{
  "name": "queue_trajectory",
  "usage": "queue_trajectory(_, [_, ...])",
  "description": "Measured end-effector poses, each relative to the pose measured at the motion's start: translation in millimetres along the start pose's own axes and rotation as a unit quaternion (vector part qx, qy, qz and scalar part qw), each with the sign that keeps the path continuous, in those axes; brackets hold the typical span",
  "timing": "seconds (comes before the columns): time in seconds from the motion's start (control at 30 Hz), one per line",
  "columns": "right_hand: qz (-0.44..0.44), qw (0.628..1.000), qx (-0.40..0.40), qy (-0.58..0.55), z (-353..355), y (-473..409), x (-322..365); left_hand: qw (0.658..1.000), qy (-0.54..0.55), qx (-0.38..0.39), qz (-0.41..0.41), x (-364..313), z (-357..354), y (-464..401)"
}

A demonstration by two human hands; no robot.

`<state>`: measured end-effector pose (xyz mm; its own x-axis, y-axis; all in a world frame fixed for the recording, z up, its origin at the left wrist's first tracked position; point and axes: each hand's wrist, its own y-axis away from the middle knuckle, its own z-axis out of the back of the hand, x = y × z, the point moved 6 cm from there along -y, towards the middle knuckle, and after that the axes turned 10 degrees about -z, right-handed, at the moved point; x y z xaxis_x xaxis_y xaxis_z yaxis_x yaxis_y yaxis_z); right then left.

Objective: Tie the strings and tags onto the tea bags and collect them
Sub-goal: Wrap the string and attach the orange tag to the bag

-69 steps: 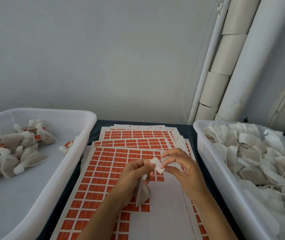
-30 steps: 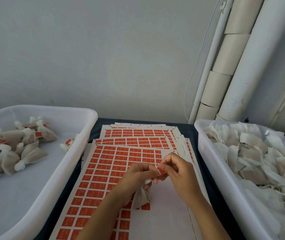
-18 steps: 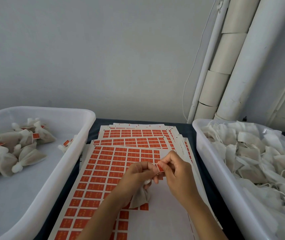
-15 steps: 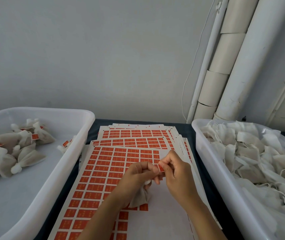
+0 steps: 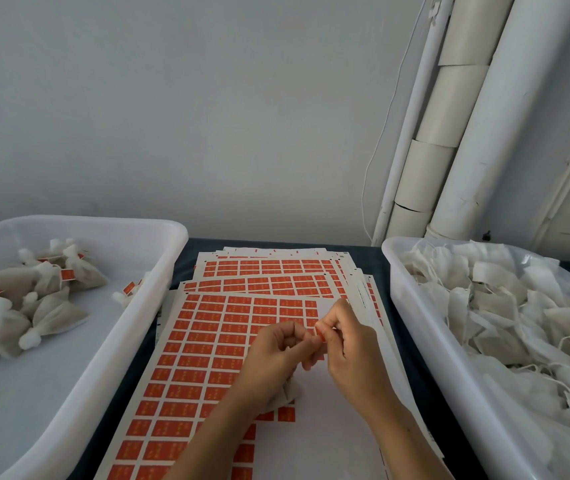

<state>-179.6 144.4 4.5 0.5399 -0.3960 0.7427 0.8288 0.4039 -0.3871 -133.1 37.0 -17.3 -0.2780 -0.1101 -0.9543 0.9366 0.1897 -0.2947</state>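
Above the sticker sheets on the counter, both hands meet: the left hand grips a tea bag by its gathered neck, the right hand pinches an orange tag. Bag and tag look light, soft and easily torn, so the neck seems the safest hold.

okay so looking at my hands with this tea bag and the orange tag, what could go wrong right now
The orange tag is small and only pinched between both hands' fingertips, so it could slip or stick crooked. The tea bag dangles from the left hand; tugging with the right hand might pull it free.
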Motion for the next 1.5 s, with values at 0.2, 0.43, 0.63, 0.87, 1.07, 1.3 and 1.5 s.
queue_trajectory(0.2, [0.012, 1.0, -0.011, 0.012, -1.0, 0.8, 1.9, 0.998, -0.032, -0.038, -0.039, -0.3, 2.1, -1.6])
queue_trajectory(0.43, [0.017, 0.999, -0.047, -0.002, -0.5, 2.1, 0.1, 0.998, -0.019, -0.042, -0.039, -4.4, 2.9, -1.6])
queue_trajectory(0.63, [0.005, 0.995, -0.104, 0.0, 2.1, 1.3, 7.6, 0.997, 0.034, -0.061, -0.039, -6.6, 3.2, -1.5])
queue_trajectory(0.87, [-0.097, 0.985, 0.004, -0.141, -10.4, 0.1, -9.0, 0.996, 0.014, -0.068, -0.057, -5.1, 3.9, -0.7])
queue_trajectory(1.07, [-0.086, 0.986, 0.023, -0.143, -17.5, -1.0, -9.8, 0.995, 0.011, -0.066, -0.075, -7.6, 2.1, -0.7])
queue_trajectory(1.3, [-0.163, 0.945, 0.072, -0.274, -21.1, -0.7, -12.3, 0.995, 0.054, -0.041, -0.072, -9.9, -2.2, -1.4])
queue_trajectory(1.5, [-0.127, 0.958, 0.131, -0.223, -28.3, -1.5, -7.8, 0.993, 0.093, -0.058, -0.033, -2.0, 2.0, -1.8])
